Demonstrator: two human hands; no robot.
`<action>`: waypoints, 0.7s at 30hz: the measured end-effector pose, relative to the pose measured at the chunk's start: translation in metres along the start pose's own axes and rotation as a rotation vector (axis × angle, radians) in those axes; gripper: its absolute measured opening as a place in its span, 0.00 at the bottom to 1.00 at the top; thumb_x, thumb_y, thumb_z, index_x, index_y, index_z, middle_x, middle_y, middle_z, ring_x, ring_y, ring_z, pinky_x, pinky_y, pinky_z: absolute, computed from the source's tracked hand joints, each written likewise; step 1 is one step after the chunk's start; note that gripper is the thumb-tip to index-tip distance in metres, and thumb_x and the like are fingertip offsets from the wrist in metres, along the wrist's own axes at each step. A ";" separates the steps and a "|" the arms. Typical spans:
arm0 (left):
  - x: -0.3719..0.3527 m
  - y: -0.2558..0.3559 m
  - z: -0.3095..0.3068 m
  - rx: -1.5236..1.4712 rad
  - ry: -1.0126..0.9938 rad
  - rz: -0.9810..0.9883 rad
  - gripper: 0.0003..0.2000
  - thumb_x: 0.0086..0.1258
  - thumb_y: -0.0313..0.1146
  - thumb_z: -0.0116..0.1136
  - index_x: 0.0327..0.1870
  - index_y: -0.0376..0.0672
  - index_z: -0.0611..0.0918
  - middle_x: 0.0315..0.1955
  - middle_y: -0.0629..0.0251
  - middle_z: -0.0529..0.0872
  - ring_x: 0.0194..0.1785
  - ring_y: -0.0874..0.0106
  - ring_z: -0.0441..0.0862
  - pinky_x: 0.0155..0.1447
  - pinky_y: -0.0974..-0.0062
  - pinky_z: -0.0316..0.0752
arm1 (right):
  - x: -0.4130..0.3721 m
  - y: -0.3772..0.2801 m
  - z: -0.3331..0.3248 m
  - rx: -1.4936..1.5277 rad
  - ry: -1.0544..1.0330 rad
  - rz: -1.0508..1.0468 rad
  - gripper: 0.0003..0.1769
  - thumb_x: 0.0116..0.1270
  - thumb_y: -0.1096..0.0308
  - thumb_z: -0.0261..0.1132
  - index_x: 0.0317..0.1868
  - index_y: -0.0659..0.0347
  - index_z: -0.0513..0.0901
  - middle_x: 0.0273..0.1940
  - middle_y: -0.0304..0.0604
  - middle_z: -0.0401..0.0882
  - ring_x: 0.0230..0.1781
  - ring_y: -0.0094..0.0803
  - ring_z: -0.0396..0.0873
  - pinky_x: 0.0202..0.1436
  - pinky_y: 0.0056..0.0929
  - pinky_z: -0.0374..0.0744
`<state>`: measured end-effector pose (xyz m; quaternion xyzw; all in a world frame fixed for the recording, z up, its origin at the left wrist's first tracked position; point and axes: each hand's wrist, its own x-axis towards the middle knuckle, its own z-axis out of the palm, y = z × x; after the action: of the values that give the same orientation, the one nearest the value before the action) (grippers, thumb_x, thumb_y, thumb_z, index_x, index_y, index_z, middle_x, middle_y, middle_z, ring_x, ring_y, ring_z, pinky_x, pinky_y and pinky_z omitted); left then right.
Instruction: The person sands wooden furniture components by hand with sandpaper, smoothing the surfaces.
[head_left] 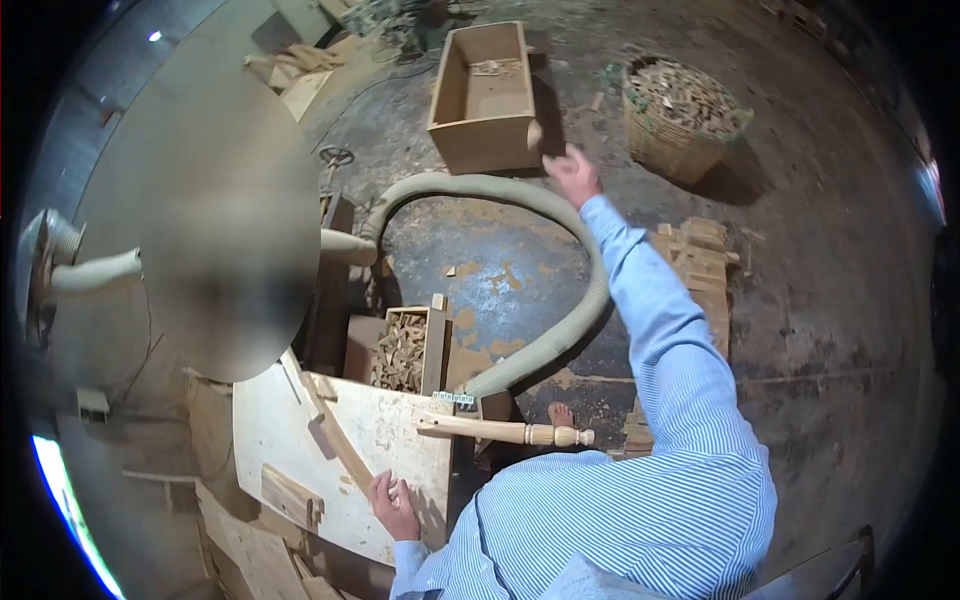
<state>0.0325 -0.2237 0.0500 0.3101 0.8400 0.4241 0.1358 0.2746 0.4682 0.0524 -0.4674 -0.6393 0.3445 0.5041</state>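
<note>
My right hand (575, 176) is stretched far forward at the end of the raised arm, fingers apart and nothing in them. Just beyond its fingertips a small blurred tan piece (535, 132) shows against the near corner of a wooden box (483, 143). Low in the view, my left hand (395, 508) rests on the pale worktable (412, 465), its fingers bent round the near end of a long wooden strip (342, 450). A turned wooden leg (500, 430) lies across the table's right edge, its rounded end overhanging. A short wood block (290, 495) lies left of the strip.
A thick hose (603, 265) loops over the floor. Wood scraps fill a bin (436, 350) behind the table and a basket (665, 145) at the upper right. Wooden pieces (700, 265) are stacked right of the hose. A blurred grey oval covers part of the left side.
</note>
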 end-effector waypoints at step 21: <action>0.080 -0.231 -0.194 0.509 0.790 -0.610 0.26 0.71 0.51 0.67 0.60 0.40 0.84 0.53 0.53 0.82 0.59 0.51 0.81 0.64 0.55 0.76 | -0.437 -0.138 0.106 -0.396 -1.172 -0.195 0.34 0.77 0.52 0.67 0.73 0.66 0.70 0.51 0.67 0.87 0.52 0.66 0.85 0.53 0.54 0.83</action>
<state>-0.2187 -0.3982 -0.0141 -0.1065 0.9545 0.2334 -0.1520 0.1611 0.0134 0.0106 -0.2249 -0.9010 0.3710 0.0026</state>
